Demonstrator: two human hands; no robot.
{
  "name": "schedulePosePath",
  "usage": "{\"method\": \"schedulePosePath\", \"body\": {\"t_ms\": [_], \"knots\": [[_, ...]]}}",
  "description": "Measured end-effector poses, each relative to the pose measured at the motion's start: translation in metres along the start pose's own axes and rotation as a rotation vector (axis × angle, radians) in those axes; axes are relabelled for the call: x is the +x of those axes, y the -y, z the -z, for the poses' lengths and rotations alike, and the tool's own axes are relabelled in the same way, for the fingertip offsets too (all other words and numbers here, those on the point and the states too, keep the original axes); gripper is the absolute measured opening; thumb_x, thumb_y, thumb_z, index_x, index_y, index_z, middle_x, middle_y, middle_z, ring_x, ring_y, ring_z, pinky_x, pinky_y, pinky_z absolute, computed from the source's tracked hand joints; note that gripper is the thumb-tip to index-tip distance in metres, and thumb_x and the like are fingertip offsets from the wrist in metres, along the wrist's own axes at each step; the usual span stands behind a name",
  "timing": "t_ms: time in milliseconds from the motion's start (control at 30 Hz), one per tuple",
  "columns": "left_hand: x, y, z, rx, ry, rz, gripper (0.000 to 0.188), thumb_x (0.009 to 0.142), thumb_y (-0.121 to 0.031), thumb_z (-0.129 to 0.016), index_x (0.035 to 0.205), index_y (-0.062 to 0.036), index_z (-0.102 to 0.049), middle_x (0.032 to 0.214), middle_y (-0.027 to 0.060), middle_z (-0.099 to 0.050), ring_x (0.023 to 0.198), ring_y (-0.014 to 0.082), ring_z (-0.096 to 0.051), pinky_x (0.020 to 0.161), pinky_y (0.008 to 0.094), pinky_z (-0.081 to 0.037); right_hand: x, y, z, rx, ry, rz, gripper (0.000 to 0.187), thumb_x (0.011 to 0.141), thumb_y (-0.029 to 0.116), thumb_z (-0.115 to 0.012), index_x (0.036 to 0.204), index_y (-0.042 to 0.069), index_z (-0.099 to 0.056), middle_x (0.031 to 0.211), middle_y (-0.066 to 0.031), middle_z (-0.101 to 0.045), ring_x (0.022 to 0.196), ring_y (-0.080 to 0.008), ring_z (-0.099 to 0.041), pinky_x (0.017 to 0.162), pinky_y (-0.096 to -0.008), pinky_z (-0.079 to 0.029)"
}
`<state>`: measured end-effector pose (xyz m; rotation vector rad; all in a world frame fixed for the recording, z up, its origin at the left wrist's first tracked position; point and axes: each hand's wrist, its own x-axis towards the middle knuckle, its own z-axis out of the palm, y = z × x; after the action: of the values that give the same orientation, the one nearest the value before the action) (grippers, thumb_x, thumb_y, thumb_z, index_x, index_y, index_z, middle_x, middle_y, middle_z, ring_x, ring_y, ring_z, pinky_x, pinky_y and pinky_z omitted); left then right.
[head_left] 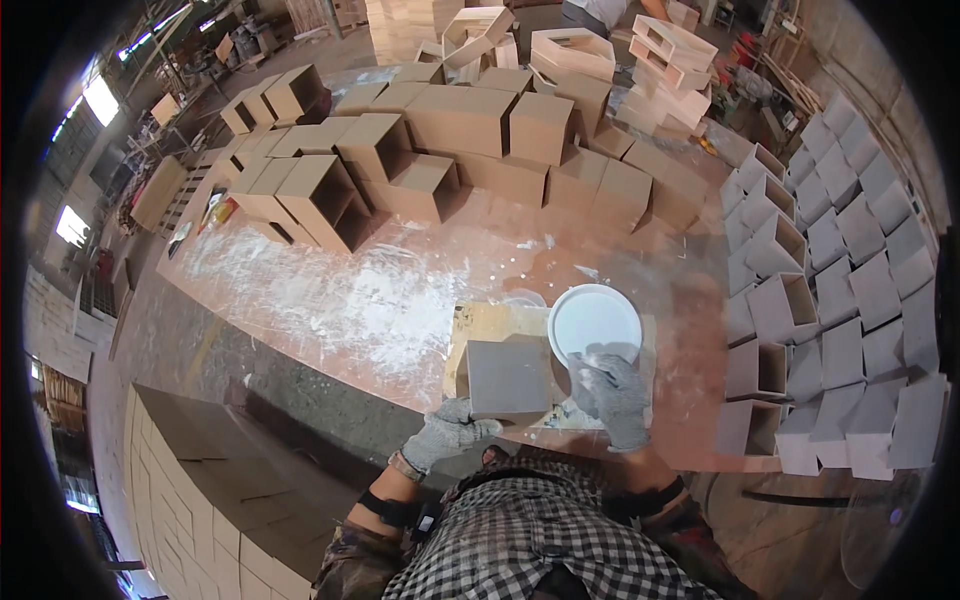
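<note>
Grey-gloved left hand (447, 433) grips box (508, 378) corner, right hand (612, 398) curled by white tub (594, 322) w/ nothing visibly held — box could slip & tip tub.

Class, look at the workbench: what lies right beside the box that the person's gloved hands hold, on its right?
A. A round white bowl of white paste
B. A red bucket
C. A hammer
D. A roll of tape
A: a round white bowl sits against the grey box, just above the right hand, while the left hand grips the box's lower left corner.
</note>
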<state>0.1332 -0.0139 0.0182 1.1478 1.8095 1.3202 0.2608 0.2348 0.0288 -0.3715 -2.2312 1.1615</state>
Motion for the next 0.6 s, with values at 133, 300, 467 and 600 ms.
{"method": "schedulePosePath", "body": {"t_ms": [133, 300, 467, 600], "knots": [[-0.009, -0.029, 0.015, -0.063, 0.017, 0.162, 0.034, 0.085, -0.029, -0.066, 0.11, -0.0062, -0.063, 0.1, 0.0095, -0.067, 0.087, 0.0174, -0.062, 0.078, 0.0309, -0.048, -0.007, 0.003, 0.012, 0.0, -0.068, -0.037, 0.02, 0.074, 0.004, -0.068, 0.094, 0.004, -0.068, 0.09, -0.0096, -0.064, 0.082, -0.0247, -0.062, 0.073, -0.0329, -0.05], [-0.008, -0.04, 0.021, 0.22, 0.07, 0.174, 0.034, 0.083, -0.031, -0.068, 0.108, -0.0092, -0.064, 0.097, 0.0113, -0.066, 0.084, 0.0216, -0.063, 0.076, 0.032, -0.049, 0.005, 0.019, 0.004, -0.335, -0.014, 0.285, 0.024, 0.072, 0.004, -0.068, 0.097, 0.006, -0.068, 0.091, -0.0072, -0.065, 0.083, -0.0224, -0.062, 0.076, -0.0337, -0.05], [-0.009, -0.009, 0.007, 0.237, 0.046, 0.047, 0.025, 0.082, -0.025, -0.071, 0.102, -0.0107, -0.066, 0.085, 0.0117, -0.065, 0.078, 0.0232, -0.062, 0.07, 0.0333, -0.049, 0.044, 0.024, -0.02, -0.229, 0.009, 0.484, 0.027, 0.069, 0.009, -0.069, 0.096, 0.009, -0.068, 0.095, -0.0021, -0.065, 0.086, -0.02, -0.063, 0.082, -0.0371, -0.048], [0.003, -0.004, -0.002, 0.224, 0.102, 0.129, 0.024, 0.08, -0.021, -0.073, 0.101, -0.0104, -0.066, 0.089, 0.01, -0.066, 0.08, 0.0226, -0.062, 0.071, 0.0329, -0.049, 0.048, 0.017, -0.043, -0.377, 0.177, 0.511, 0.024, 0.069, 0.012, -0.067, 0.093, 0.013, -0.068, 0.096, -0.0025, -0.066, 0.09, -0.0193, -0.063, 0.082, -0.0405, -0.048]]}}
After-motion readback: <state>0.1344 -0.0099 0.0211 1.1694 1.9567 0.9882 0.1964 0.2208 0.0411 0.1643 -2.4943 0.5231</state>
